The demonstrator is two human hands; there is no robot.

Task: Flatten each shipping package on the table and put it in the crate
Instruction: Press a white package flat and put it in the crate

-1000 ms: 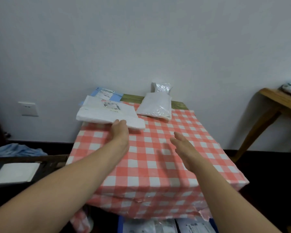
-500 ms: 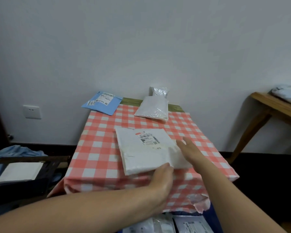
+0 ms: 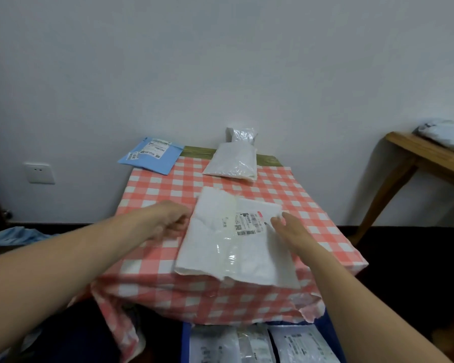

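A large white shipping package [image 3: 228, 247] with a barcode label lies near the front edge of the table [image 3: 168, 189], which wears a red-and-white checked cloth. My left hand [image 3: 168, 224] pinches the package's left edge with curled fingers. My right hand [image 3: 290, 229] lies flat on its right side, fingers straight, beside the label. A blue mailer [image 3: 151, 158] hangs over the far left corner. A white bubble mailer [image 3: 232, 162] rests at the far middle, with a small clear bag [image 3: 241, 134] behind it. The blue crate [image 3: 186, 341] below the table holds flat packages [image 3: 299, 344].
A wooden side table [image 3: 425, 161] with a grey package [image 3: 446, 134] stands at the right. Blue cloth [image 3: 11, 239] lies on the floor at the left. A wall socket [image 3: 38, 172] sits low on the white wall.
The white package came from the far left of the table to the front edge and was turned. My left hand went from its near edge to its left edge; my right hand now lies on it.
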